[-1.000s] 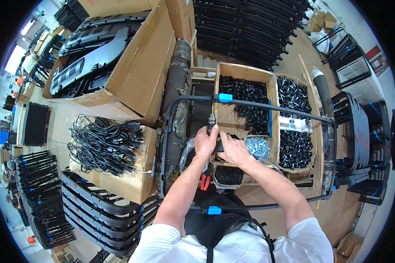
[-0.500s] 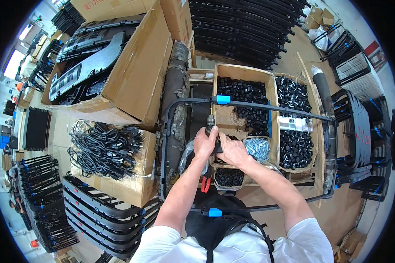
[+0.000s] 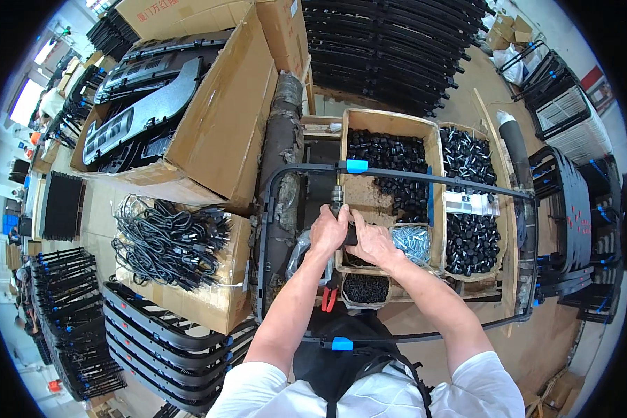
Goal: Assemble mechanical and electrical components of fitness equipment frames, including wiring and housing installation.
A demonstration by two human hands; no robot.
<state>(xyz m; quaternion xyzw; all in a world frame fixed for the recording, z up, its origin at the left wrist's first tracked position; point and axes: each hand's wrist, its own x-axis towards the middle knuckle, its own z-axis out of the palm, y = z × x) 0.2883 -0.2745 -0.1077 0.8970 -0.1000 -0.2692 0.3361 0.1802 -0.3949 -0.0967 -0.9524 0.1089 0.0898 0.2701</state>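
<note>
Both hands grip a dark power drill, its metal chuck pointing away from me toward the far bar of a black tubular frame. My left hand is closed on the drill's body from the left. My right hand closes on it from the right; the drill's rear is largely covered by my fingers. A bit in the chuck reaches the bar just left of a blue clip; whether it touches is too small to tell. A second blue clip sits on the frame's near bar, close to my body.
Under the frame are wooden bins with black caps, black-headed bolts, silver screws and small black screws. Red-handled pliers lie near me. Coiled black cables and a large carton stand left; stacked frames sit below.
The whole view has shifted slightly, so everything appears a little lower. Both hands keep their hold on the drill at nearly the same place by the far bar.
</note>
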